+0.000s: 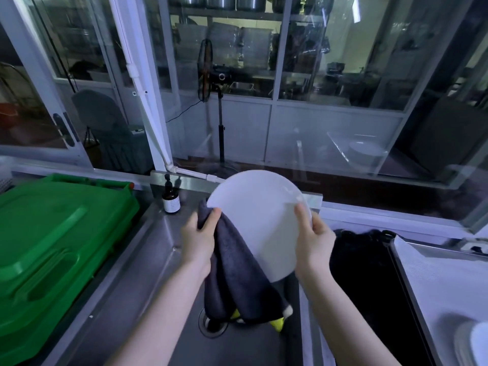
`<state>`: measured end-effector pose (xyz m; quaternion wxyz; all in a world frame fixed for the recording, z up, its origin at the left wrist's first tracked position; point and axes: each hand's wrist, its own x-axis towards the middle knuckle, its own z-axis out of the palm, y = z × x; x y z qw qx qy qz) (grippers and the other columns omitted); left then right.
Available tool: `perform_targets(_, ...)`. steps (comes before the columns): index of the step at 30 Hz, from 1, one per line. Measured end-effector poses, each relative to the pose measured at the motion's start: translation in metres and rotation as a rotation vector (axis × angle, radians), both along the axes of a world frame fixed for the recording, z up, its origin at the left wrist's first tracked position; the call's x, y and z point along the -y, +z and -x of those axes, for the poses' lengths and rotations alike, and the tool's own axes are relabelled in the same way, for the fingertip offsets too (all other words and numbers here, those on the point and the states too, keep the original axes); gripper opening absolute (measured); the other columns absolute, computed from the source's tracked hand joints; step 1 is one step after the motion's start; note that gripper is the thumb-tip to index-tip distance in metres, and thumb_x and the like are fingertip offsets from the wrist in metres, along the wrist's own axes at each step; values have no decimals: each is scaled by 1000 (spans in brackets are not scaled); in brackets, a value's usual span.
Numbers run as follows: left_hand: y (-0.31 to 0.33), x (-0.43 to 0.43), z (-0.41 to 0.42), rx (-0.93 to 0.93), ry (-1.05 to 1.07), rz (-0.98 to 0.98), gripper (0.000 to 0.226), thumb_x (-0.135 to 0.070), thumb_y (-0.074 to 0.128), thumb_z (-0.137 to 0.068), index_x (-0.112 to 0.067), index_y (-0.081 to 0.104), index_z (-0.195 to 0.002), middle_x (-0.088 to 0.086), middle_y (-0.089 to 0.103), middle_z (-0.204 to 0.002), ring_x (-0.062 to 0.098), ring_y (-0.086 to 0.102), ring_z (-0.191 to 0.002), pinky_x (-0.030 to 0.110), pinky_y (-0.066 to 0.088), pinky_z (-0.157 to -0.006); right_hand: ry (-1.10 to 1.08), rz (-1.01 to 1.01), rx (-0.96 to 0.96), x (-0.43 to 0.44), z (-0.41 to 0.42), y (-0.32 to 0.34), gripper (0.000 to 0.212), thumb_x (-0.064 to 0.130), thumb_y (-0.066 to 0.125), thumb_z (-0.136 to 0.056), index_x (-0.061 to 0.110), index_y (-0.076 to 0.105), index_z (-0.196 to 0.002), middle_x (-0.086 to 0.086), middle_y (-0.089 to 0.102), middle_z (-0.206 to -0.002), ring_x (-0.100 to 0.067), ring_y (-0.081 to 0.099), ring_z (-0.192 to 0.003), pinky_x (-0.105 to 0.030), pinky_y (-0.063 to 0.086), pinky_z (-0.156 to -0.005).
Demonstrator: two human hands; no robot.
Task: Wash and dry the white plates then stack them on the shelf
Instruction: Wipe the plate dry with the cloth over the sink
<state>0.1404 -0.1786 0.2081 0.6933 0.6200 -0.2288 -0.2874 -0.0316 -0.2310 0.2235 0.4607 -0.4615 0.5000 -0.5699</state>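
A round white plate (260, 220) is held tilted above the steel sink (137, 273). My right hand (314, 241) grips its right rim, thumb on the face. My left hand (199, 237) holds a dark grey towel (237, 273) against the plate's left edge. The towel hangs down over the sink drain (211, 324). More white plates (475, 342) lie at the bottom right corner on a white surface.
A green plastic bin lid (52, 247) lies to the left of the sink. A brown pump bottle (171, 199) stands at the sink's back edge. Something yellow (277, 323) shows under the towel. A dark basin (369, 273) sits to the right. Glass panels rise behind.
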Motion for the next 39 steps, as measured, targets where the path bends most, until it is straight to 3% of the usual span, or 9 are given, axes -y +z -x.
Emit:
perform_targets(6,14,4,-20,306,-127,-1,14,-29,70,-87,-18,65,-80,-14,70,-70,0,62,-70,10,45,-60,493,125,-318,23,32,30,49,47,69,-85,-1,66,-90,-1,57,-76,-13,51,-72,-32,39,-67)
perform_targets(12,40,14,-12,837,-683,-22,23,-43,73,-76,-26,68,-91,-8,67,-79,-3,54,-73,18,38,-68,672,436,-827,27,13,49,40,42,70,-89,7,61,-71,-7,49,-61,-8,33,-59,-29,29,-56)
perform_targets(17,23,4,-17,704,-499,6,8,-26,73,-86,-31,67,-86,-19,70,-80,-9,59,-74,9,42,-68,459,490,-705,21,19,34,43,36,67,-92,6,55,-65,-6,42,-57,-6,31,-57,-21,26,-53)
perform_targets(22,-13,-9,12,-24,14,-66,15,-36,66,-91,-21,68,-91,-9,73,-82,8,68,-85,20,50,-74,-137,3,-45,-2,3,0,33,37,67,-92,14,62,-69,10,48,-58,-8,42,-57,-28,38,-61)
perform_targets(24,-21,-9,15,-119,29,-90,15,-37,67,-90,-22,68,-92,-7,74,-84,10,68,-88,30,53,-82,-157,-58,-13,-9,-2,-10,31,38,63,-95,15,61,-73,8,52,-62,-12,46,-61,-31,40,-66)
perform_targets(29,-5,-4,-16,149,-92,-42,18,-32,69,-89,-14,66,-85,-5,72,-77,10,66,-81,26,49,-75,424,91,-237,17,34,15,26,39,74,-84,15,71,-93,0,73,-83,-21,64,-75,-35,49,-67)
perform_targets(33,22,5,-25,603,-412,-17,12,-30,74,-84,-20,69,-90,-9,74,-85,3,63,-80,16,44,-72,704,208,-545,35,33,45,23,43,77,-83,27,70,-67,16,54,-62,-4,48,-59,-21,37,-57)
perform_targets(36,34,7,-21,765,-560,-67,19,-34,74,-83,-21,70,-96,1,73,-94,14,65,-90,25,44,-78,738,249,-739,31,15,47,49,64,70,-75,15,68,-73,8,46,-65,-9,40,-60,-29,32,-57)
perform_targets(39,38,4,-24,655,-517,-25,12,-28,73,-85,-31,71,-97,-12,74,-95,0,66,-93,13,46,-79,645,270,-621,31,17,48,38,47,73,-86,26,61,-56,13,39,-55,-8,34,-54,-24,28,-50)
